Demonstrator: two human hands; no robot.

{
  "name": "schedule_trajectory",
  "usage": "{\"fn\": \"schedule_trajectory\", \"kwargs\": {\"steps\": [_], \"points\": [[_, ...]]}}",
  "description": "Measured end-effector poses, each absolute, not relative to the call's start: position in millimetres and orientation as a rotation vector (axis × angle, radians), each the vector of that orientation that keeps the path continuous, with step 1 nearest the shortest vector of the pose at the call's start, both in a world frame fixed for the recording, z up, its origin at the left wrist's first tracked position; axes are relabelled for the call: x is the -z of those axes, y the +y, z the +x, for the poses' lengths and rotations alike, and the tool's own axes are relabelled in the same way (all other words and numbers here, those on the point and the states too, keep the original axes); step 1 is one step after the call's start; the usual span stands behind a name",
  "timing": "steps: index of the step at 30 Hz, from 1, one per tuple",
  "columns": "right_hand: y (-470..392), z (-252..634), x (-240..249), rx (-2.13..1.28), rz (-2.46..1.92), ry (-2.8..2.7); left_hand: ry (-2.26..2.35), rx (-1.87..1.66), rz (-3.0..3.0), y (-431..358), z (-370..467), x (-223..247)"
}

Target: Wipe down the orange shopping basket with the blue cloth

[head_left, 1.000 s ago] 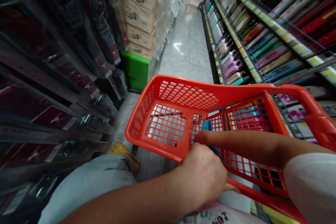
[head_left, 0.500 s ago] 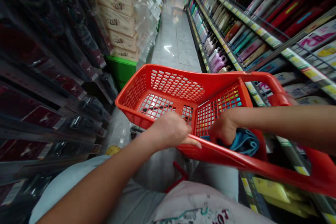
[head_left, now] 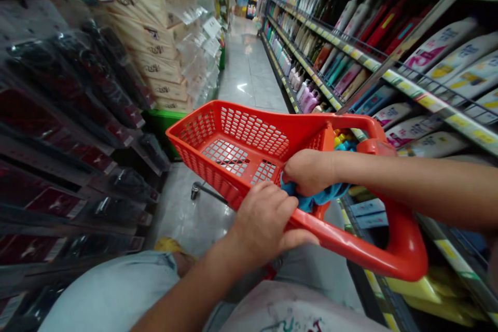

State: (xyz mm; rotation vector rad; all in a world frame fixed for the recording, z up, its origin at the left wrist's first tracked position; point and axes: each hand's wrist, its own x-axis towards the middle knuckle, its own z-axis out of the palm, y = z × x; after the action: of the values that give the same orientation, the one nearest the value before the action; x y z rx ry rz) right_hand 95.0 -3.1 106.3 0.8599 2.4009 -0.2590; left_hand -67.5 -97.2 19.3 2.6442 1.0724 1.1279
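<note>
- Your R hand is closed, fingers curled in on a bunched blue cloth; can't tell how tight.
- Cloth's at the handle end of the red cart, just inside the near rim; part of it pokes out past your R hand, toward the handle.
- Your L hand is on the near rim, next to the cloth: fingers bent over the top, thumb out along the outer side. Partly closed on the cart; grip strength can't be told.
- Your hands are close together, R a bit farther fwd & to the right.
- Cart sits at an angle across the aisle floor, mesh basket end pointing fwd-left.
- On your R: shelves w/ rows of bottles; yellow packs low down.
- On your L: dark hanging packs, close to you; beyond, stacked cream packs in clear wrap, on a green base.
- Yellow shoe shows below, nr your jeans leg.
</note>
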Motion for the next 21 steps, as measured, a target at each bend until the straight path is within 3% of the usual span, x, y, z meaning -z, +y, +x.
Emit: {"fn": "schedule_trajectory", "kwargs": {"steps": [4, 7, 11, 21], "points": [[-8, 106, -115, 0.476, 0.921, 2.475, 1.098, -1.339, 2.550, -108, -42, -9], [-16, 119, -130, 0.529, 1.168, 2.525, 1.064, -1.272, 2.554, -101, -52, -7], [-48, 118, -151, 0.751, 1.118, 2.553, 1.041, -1.168, 2.578, -91, -64, -10], [-118, 165, -200, 0.701, 0.882, 2.837, 1.090, -1.024, 2.545, -68, -75, -14]]}}
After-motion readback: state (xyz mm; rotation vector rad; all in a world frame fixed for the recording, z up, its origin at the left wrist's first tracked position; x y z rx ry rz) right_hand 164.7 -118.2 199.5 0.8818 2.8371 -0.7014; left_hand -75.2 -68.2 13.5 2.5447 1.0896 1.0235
